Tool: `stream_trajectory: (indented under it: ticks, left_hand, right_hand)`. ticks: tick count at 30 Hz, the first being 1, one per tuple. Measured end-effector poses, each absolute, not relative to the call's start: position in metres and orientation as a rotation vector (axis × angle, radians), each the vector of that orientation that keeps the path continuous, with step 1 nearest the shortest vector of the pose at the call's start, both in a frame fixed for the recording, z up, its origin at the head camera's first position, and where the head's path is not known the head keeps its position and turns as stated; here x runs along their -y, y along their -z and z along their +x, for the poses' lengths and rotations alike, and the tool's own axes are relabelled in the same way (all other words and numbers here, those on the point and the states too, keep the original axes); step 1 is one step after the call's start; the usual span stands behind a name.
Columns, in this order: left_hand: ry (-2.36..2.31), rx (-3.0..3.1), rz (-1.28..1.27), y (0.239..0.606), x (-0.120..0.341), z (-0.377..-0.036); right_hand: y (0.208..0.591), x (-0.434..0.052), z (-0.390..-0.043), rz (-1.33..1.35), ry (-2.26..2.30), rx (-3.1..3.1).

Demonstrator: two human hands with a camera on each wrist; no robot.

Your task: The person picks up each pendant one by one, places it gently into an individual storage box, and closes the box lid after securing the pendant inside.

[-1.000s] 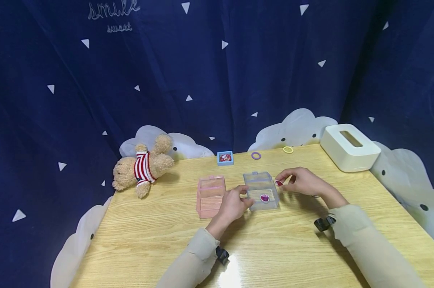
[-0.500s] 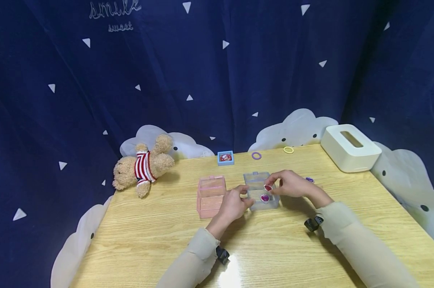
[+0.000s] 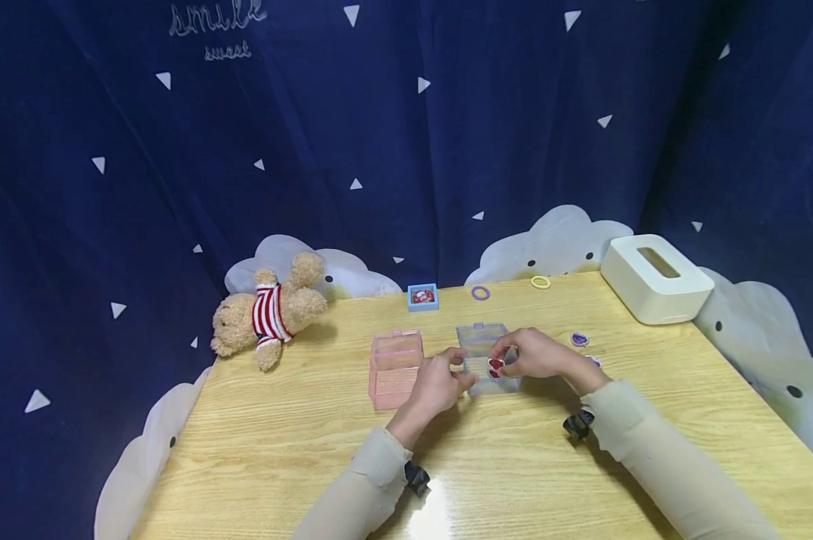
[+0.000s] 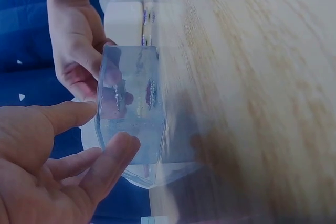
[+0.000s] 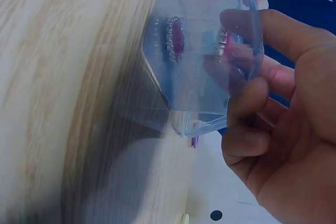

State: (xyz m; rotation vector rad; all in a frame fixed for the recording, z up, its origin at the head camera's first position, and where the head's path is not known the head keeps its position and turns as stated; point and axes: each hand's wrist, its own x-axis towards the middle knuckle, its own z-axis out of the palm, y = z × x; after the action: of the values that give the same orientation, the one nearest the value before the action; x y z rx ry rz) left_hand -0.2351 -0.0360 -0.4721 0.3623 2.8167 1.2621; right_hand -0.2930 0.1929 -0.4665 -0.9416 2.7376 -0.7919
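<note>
While the left hand (image 3: 440, 382) braces the clear box (image 3: 490, 358) at its left wall, fingers lightly curled on it | right hand (image 3: 533, 354) pinches a red gem (image 3: 496, 364) just above the box's open top | second gem (image 5: 175, 36) already inside | table (image 3: 298, 450)

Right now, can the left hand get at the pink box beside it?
Probably yes. The left hand holds the clear box, and the pink box sits right beside it on the table, nothing between them. It would need to let go first.
</note>
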Motion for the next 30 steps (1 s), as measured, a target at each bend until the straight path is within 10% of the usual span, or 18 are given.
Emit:
stream_trajectory:
  ticks: [30]
  left_hand:
    - [-1.309, -2.795, 0.351, 0.4711, 0.0378, -0.2341]
  right_hand:
    - [0.4605, -0.1998, -0.2948, -0.869, 0.857, -2.720]
